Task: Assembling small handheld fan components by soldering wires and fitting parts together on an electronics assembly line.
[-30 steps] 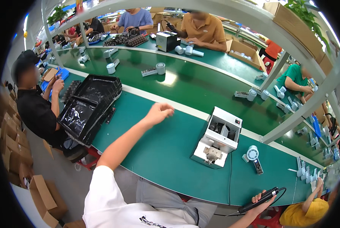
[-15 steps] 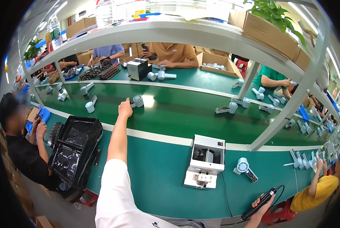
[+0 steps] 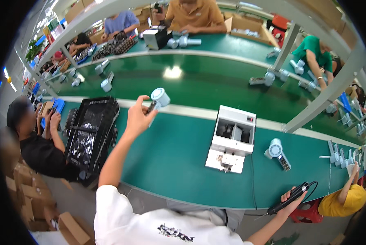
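My left hand (image 3: 138, 118) is closed on the handle of a light blue handheld fan (image 3: 161, 97), lifted above the near edge of the green belt. The fan's round head points up, and dark inner parts show along its handle. In my right hand (image 3: 294, 205) is a black electric screwdriver (image 3: 289, 199) with a cord, its thin bit pointing down and left past the bench edge. Another light blue fan (image 3: 275, 148), its handle open on dark parts, lies on the bench above my right hand. Left of that fan stands a white screw feeder (image 3: 232, 141).
A black tray stack (image 3: 91, 136) sits at the left beside a co-worker in black. Several more fans (image 3: 268, 79) lie on the belt (image 3: 207, 85). A metal post (image 3: 322, 96) rises at the right. Co-workers sit across the belt and at the far right.
My left hand has taken the fan off the belt and drawn it nearer. My right hand still holds the screwdriver. The view has tilted down.
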The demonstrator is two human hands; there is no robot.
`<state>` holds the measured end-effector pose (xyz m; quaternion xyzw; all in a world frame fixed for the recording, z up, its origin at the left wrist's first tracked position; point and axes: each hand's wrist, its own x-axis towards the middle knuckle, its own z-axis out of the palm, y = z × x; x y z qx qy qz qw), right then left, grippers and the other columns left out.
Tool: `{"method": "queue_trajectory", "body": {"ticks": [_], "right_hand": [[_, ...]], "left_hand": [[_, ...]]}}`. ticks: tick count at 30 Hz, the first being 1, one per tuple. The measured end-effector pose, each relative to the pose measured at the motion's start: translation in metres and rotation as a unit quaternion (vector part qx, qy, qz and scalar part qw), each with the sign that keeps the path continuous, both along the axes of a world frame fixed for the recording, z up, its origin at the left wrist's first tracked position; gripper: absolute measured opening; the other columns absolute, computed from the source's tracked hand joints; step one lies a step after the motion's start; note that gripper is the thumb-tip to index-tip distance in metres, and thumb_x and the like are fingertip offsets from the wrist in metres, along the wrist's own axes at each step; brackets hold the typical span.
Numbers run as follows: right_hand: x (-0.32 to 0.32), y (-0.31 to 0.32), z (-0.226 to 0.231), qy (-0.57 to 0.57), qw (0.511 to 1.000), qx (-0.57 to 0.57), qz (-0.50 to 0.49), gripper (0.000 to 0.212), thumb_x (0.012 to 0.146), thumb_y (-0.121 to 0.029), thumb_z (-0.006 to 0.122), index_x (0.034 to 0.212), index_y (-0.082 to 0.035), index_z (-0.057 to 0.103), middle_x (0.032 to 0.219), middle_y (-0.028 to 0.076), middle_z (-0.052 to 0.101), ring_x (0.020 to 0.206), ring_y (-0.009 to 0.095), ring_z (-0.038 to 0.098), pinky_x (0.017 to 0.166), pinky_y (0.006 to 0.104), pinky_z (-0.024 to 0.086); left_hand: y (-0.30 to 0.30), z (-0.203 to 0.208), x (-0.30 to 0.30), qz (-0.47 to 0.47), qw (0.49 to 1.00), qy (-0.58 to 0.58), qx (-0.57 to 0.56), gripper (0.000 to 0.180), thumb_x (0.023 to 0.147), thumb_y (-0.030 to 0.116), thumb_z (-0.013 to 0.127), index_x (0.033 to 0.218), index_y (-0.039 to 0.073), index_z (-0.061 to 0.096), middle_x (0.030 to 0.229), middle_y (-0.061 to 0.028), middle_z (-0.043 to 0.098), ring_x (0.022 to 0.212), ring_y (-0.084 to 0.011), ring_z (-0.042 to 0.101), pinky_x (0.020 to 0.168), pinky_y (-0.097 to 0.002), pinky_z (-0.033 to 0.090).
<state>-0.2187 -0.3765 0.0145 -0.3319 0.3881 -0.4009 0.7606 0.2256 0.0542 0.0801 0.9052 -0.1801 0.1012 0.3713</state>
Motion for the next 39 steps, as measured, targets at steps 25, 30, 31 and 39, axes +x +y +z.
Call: {"method": "queue_trajectory", "body": {"ticks": [25, 30, 31, 39], "right_hand": [[-0.016, -0.012, -0.015, -0.067, 0.990, -0.030, 0.122, 0.062, 0.099, -0.064, 0.039, 0.101, -0.002, 0.049, 0.060, 0.003, 0.043, 0.044, 0.010, 0.037, 0.040, 0.0229, 0.033], [-0.012, -0.011, -0.013, -0.047, 0.992, -0.034, 0.115, 0.064, 0.098, -0.065, 0.037, 0.101, -0.002, 0.050, 0.060, 0.003, 0.044, 0.045, 0.011, 0.038, 0.040, 0.0235, 0.033], [-0.013, -0.011, -0.014, -0.047, 0.992, -0.034, 0.114, 0.064, 0.098, -0.065, 0.037, 0.101, -0.002, 0.050, 0.060, 0.003, 0.044, 0.045, 0.011, 0.038, 0.040, 0.0235, 0.033], [0.001, 0.007, 0.004, -0.027, 0.996, -0.014, 0.079, 0.064, 0.098, -0.065, 0.038, 0.103, -0.002, 0.050, 0.061, 0.004, 0.045, 0.047, 0.012, 0.040, 0.041, 0.0243, 0.034]], "left_hand": [[-0.018, -0.058, -0.286, -0.160, 0.979, -0.104, 0.075, 0.046, 0.068, 0.007, 0.082, 0.111, 0.001, 0.065, 0.119, -0.0147, 0.059, 0.106, -0.0344, 0.061, 0.085, -0.0418, 0.053], [-0.006, -0.039, -0.273, -0.247, 0.963, -0.036, 0.104, 0.061, 0.064, 0.009, 0.084, 0.121, 0.000, 0.062, 0.122, -0.0146, 0.057, 0.108, -0.0349, 0.060, 0.087, -0.0421, 0.053], [-0.003, -0.039, -0.267, -0.273, 0.954, -0.036, 0.119, 0.062, 0.064, 0.009, 0.084, 0.121, -0.001, 0.061, 0.122, -0.0148, 0.056, 0.107, -0.0347, 0.061, 0.086, -0.0413, 0.054], [-0.014, -0.048, -0.273, -0.272, 0.958, -0.040, 0.081, 0.063, 0.065, 0.008, 0.084, 0.122, -0.003, 0.060, 0.119, -0.0154, 0.055, 0.102, -0.0335, 0.060, 0.084, -0.0408, 0.053]]}}
